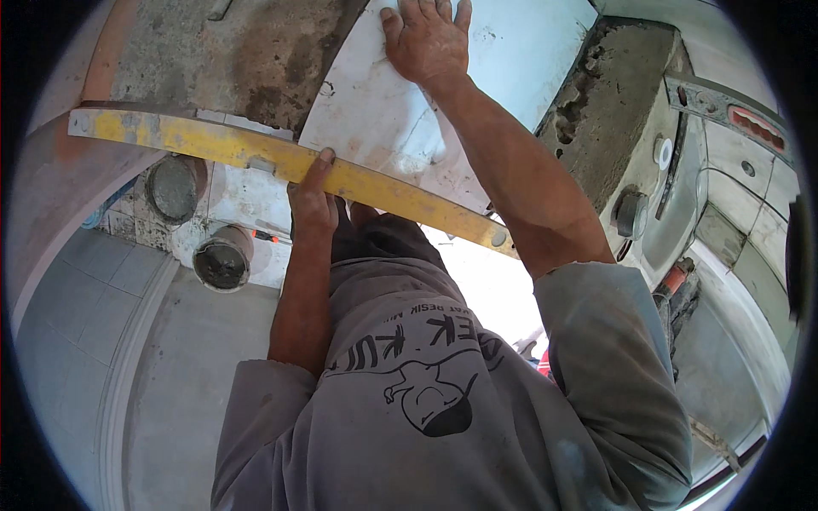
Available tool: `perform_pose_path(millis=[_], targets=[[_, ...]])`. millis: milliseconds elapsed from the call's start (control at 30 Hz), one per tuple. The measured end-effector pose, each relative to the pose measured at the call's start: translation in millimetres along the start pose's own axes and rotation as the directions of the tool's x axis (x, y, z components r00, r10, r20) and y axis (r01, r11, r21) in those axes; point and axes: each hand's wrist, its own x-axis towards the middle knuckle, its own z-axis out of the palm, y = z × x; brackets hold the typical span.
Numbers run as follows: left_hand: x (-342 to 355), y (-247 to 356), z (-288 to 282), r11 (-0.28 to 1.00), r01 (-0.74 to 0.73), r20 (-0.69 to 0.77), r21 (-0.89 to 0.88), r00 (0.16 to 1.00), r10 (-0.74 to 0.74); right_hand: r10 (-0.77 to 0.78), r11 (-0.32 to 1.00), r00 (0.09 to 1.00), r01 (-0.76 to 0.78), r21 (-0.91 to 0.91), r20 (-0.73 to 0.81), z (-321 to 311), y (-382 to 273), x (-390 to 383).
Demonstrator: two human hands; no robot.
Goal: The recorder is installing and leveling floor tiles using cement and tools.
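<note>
Okay, the large white tile (375, 111) is lying in front of the worker, next to the rough concrete slab (230, 68) on its left, near edge meeting the yellow straightedge (366, 181). The straightedge is running crosswise along that edge and out past it to the left, so it is probably serving as a line or stop for the front side. The right hand (430, 38) is resting on the tile's far part, likely putting weight there so the tile isn't sliding.

Hands are working well apart. The left hand (313, 200) is clamping the straightedge near the tile's left corner, thumb lying over the upper face, fingers curling under, tips hidden; forearm is coming almost straight up. The right hand is opening flat, palm down, fingers spreading forward, thumb sticking out left; its forearm is slanting across the tile.

Further out, a raised concrete ledge (613, 94) is bordering the tile on the right, a grey spirit level (722, 109) is sitting beyond it, and a mortar bucket (239, 235) is standing lower left.
</note>
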Motion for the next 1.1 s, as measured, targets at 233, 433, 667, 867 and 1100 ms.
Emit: perform_pose_path(millis=[233, 433, 667, 867, 1100], targets=[[-2, 1, -14, 0.999, 0.002, -0.029, 0.038, 1.000, -0.001, -0.013, 1.000, 1.000, 0.013, -0.004, -0.023, 10, -10, 6], [-10, 6, 11, 0.999, 0.033, -0.061, 0.006, 0.998, -0.032, -0.023, 1.000, 0.992, 0.021, -0.019, -0.121, 19, 7, -4], [-4, 2, 7, 0.995, 0.088, -0.081, -0.040, 0.993, -0.091, -0.011, 1.000, 0.994, 0.008, -0.027, -0.110, 15, 13, -2], [-1, 10, -9, 0.998, 0.056, -0.107, 0.002, 0.993, -0.055, -0.022, 1.000, 0.985, 0.019, 0.020, 0.168, -3, -9, 4], [4, -6, -17, 0.976, -0.134, 0.054, 0.171, 0.990, 0.127, -0.106, 0.994, 0.979, 0.100, 0.039, 0.175, -12, 12, 0]])
